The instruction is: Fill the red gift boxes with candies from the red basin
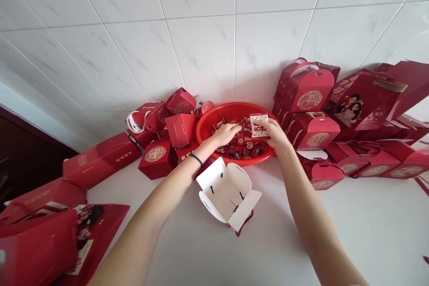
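A red plastic basin [199,130] stands by the wall with many small red-wrapped candies [248,146] in it. My left hand [228,134], a dark band at its wrist, reaches over the candies with fingers bent together; whatever its fingertips pinch is hidden. Over the basin's right side, my right hand [275,134] is closed on a small white square packet with red print [259,126]. In front of the basin sits a gift box [226,194], its white flaps spread and its inside facing up. Dark cord ends show within it, and a red cord hangs out at its near side.
Red gift boxes [157,157] crowd the left of the basin, and more red boxes [310,98] are stacked on the right. Red gift bags [358,103] lean at the far right. Another bag [107,228] lies front left. White tiles [201,53] rise behind the white tabletop [268,241].
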Action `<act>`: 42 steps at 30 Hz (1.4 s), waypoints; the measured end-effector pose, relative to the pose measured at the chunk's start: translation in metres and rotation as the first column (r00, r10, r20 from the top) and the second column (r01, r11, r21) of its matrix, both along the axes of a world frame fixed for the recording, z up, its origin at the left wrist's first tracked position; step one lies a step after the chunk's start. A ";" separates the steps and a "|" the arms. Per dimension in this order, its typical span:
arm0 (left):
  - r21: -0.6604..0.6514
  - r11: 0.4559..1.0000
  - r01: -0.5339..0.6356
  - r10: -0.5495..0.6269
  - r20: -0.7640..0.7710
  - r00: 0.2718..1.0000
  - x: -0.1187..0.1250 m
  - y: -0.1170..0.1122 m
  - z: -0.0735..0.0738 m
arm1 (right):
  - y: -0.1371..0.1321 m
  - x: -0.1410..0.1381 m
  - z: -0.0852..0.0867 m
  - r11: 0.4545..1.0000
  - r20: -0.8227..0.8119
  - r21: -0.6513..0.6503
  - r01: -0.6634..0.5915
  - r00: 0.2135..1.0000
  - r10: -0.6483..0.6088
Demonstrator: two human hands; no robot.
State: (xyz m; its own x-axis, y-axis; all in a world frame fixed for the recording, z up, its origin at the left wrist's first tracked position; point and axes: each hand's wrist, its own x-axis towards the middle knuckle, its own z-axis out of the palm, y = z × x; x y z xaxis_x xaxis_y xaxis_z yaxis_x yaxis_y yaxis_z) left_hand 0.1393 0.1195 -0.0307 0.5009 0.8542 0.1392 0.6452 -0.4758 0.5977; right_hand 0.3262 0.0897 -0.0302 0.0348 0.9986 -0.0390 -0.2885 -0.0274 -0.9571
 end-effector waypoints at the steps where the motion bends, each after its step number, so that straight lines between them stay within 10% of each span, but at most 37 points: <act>1: -0.012 1.000 0.026 -0.026 0.018 0.999 0.000 0.000 -0.001 | -0.001 0.000 0.001 1.000 0.003 0.000 -0.025 1.000 0.025; 7: -0.045 0.990 0.134 -0.131 0.066 0.989 0.003 0.001 -0.003 | -0.002 0.000 0.000 0.997 -0.010 0.011 -0.076 0.997 0.076; 20: -0.105 0.963 0.247 -0.268 -0.381 0.885 0.014 0.018 0.002 | 0.009 0.001 -0.003 0.993 -0.108 -0.006 0.118 0.987 -0.118; 30: -0.129 0.967 0.218 -0.252 -0.555 0.792 0.048 0.031 -0.004 | 0.018 0.004 -0.008 0.978 -0.113 -0.001 0.210 0.971 -0.209; 42: -0.146 0.989 0.040 -0.111 -0.521 0.846 0.026 0.036 0.000 | 0.014 0.001 -0.003 0.971 -0.151 -0.023 0.238 0.959 -0.239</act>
